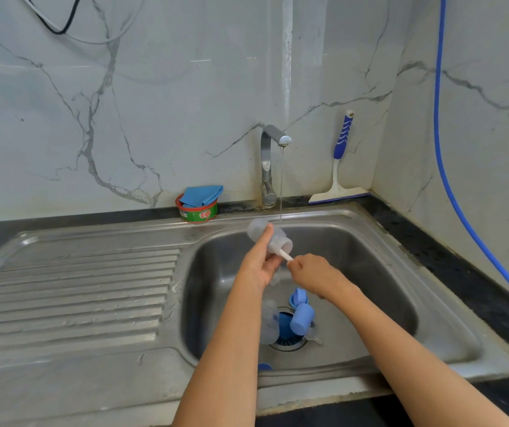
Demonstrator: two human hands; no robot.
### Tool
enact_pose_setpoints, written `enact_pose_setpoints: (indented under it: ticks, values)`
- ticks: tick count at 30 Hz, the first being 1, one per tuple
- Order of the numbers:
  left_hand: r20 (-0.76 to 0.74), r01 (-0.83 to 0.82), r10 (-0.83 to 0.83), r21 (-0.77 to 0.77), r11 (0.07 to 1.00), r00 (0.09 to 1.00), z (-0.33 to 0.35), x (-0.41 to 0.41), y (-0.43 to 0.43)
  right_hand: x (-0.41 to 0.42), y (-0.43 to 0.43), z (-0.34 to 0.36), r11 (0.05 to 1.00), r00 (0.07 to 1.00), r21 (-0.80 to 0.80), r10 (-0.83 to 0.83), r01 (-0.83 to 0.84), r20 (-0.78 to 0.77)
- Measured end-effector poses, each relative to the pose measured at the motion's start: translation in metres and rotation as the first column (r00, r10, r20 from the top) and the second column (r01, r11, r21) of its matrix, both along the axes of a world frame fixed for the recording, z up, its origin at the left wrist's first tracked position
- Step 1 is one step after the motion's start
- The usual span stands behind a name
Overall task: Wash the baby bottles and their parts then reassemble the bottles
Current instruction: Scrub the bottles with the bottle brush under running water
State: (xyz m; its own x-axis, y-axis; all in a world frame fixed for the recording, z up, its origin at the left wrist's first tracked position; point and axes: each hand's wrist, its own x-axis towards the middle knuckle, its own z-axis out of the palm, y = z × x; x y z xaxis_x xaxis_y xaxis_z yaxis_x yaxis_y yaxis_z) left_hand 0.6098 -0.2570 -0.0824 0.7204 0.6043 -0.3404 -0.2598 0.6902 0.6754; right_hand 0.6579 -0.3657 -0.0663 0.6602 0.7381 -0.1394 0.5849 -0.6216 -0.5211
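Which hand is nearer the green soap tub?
Left. The left hand, holding the bottle, sits right of the soap tub; the right hand, on the brush, lies farther right.

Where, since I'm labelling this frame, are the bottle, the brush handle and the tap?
bottle (279,238): head view, clear body near its mouth.
brush handle (286,255): head view, white stem outside the bottle's mouth.
tap (266,163): head view, upright metal stem.

My left hand (259,263) and right hand (315,274) are bare; my left forearm (231,349) and right forearm (401,343) are bare too, slender, uncovered as far as they show.
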Motion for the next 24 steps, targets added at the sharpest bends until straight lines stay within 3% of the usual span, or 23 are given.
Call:
enact_pose_setpoints:
  ticks: [2, 4, 7, 9, 13, 16, 19, 22, 24]
  values:
    - [-0.025, 0.005, -0.005, -0.015, 1.000, 1.000, -0.002, 0.000, 0.005, -0.001, -0.004, 0.006, 0.996, 0.940, 0.084, 0.004, 0.026, -0.342]
    - [-0.016, 0.041, -0.041, 0.000, 0.999, 0.999, -0.001, 0.001, 0.005, 0.000, -0.008, 0.011, 0.990, 0.805, 0.131, 0.046, 0.040, -0.592]
    - [0.027, 0.074, -0.074, 0.004, 0.997, 0.997, 0.000, 0.000, 0.005, 0.005, -0.010, 0.013, 0.991, 0.673, 0.133, 0.103, -0.007, -0.732]
    - [0.042, 0.078, -0.079, 0.006, 0.997, 0.996, 0.002, -0.002, 0.004, 0.004, -0.008, 0.012, 0.994, 0.661, 0.106, 0.091, -0.016, -0.745]
    - [0.076, 0.053, -0.046, -0.089, 0.995, 0.996, 0.004, -0.002, -0.003, -0.002, -0.005, 0.011, 0.999, 0.823, -0.031, 0.002, -0.024, -0.569]
    - [0.084, -0.004, 0.018, -0.159, 0.987, 0.996, 0.004, 0.001, -0.006, 0.000, 0.002, 0.003, 0.988, 0.983, -0.149, 0.000, -0.028, -0.184]
    - [0.086, -0.024, 0.043, -0.210, 0.977, 0.995, 0.004, 0.006, -0.006, -0.003, 0.005, -0.011, 0.982, 0.972, -0.172, -0.035, 0.076, 0.232]
    - [0.103, -0.009, 0.036, -0.250, 0.968, 0.994, 0.003, 0.006, -0.004, -0.007, 0.006, -0.015, 0.992, 0.945, -0.046, -0.100, 0.120, 0.313]
    - [0.103, -0.006, 0.033, -0.252, 0.968, 0.994, 0.002, 0.004, 0.001, -0.004, 0.009, -0.015, 0.996, 0.948, -0.057, -0.050, 0.072, 0.315]
